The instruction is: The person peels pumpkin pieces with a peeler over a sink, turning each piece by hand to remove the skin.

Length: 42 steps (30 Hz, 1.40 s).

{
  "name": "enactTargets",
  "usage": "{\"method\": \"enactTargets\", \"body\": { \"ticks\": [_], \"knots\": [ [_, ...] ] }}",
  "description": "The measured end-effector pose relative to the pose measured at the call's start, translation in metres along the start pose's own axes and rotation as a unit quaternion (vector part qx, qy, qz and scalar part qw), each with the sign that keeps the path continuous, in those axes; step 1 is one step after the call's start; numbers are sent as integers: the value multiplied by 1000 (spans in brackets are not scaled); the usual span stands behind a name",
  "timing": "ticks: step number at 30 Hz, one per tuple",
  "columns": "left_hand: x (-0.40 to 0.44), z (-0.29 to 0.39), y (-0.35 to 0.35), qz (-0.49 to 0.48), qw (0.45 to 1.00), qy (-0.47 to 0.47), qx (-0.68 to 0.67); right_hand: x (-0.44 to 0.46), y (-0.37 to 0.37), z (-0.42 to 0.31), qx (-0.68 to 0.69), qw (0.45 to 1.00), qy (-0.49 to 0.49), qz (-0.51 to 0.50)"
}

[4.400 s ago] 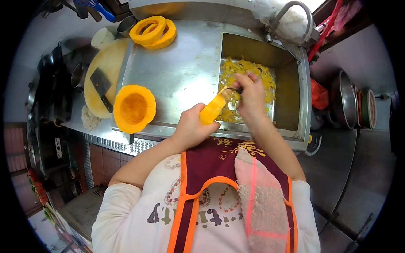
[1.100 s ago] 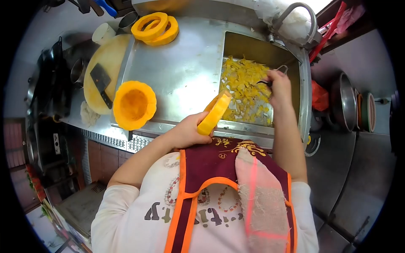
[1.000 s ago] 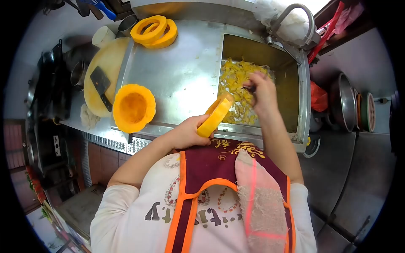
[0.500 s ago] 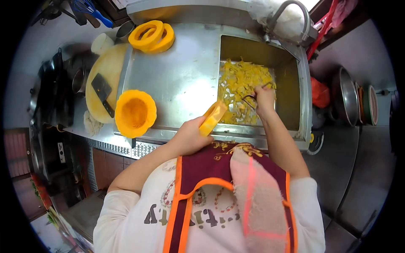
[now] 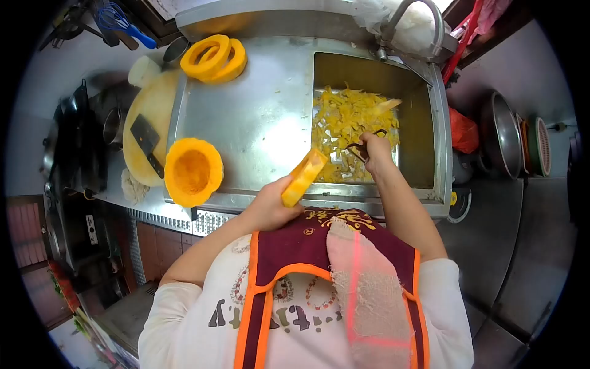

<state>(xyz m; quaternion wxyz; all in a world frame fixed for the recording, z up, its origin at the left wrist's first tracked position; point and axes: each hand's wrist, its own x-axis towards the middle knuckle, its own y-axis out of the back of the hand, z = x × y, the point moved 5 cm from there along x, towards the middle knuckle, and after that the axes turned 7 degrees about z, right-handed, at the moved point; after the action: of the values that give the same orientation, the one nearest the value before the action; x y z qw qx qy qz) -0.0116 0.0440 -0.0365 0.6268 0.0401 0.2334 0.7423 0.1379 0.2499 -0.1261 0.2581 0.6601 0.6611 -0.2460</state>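
Note:
My left hand is closed round a pumpkin piece, which it holds tilted beside the sink's near left corner. Over the sink, my right hand grips a dark-framed peeler. Beneath it, yellow peelings cover much of the sink bottom. A hollowed pumpkin piece sits on the counter at the left, its opening facing up. Two pumpkin rings overlap at the counter's back left.
At the left, a cleaver lies on a round cutting board, with a crumpled cloth near it. The faucet rises behind the sink. Metal bowls and a red bag are at the right.
My right hand, over the held pumpkin piece at first, has moved away from it over the sink with the peeler. My left hand still holds the piece. The view has shifted slightly.

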Motion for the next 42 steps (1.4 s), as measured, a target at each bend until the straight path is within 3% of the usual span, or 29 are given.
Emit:
{"method": "enactTargets", "body": {
  "ticks": [3,4,7,10,13,16,22,25,28,31,36,39,40,42],
  "knots": [
    [2,2,-2,10,999,46,-13,-33,-20,-22,47,995,61,-59],
    [5,0,-4,9,1000,22,1,-47,-36,-28,29,984,122,-126],
    [10,4,-6,16,1000,-1,9,-116,-64,-39,-7,978,159,-134],
    [8,-1,-6,-1,1000,20,22,-57,-45,-24,-31,956,291,18],
    [1,-5,-2,1,1000,-20,-19,25,5,38,-5,1000,9,1],
    [0,-11,-3,-6,1000,10,2,2,-3,26,22,998,-32,-39],
    [10,-10,-7,-4,999,-28,39,-124,-74,-32,-37,961,202,-184],
    [3,-13,-8,0,999,-40,13,-58,-43,-24,-23,970,241,4],
    [9,-9,5,10,999,-45,-8,8,4,31,12,999,27,-30],
    [3,-13,0,-3,1000,-20,-7,5,-2,26,58,997,-33,-24],
    [11,-6,-5,-12,1000,-22,10,-101,-65,-26,57,979,152,-125],
    [8,-13,-9,-9,999,-36,-1,-27,-46,9,96,981,141,-89],
    [4,-13,-9,-14,999,-29,-11,24,-20,33,29,976,209,54],
    [9,-9,1,-14,999,-33,-18,12,-5,27,66,994,77,48]
  ]
}}
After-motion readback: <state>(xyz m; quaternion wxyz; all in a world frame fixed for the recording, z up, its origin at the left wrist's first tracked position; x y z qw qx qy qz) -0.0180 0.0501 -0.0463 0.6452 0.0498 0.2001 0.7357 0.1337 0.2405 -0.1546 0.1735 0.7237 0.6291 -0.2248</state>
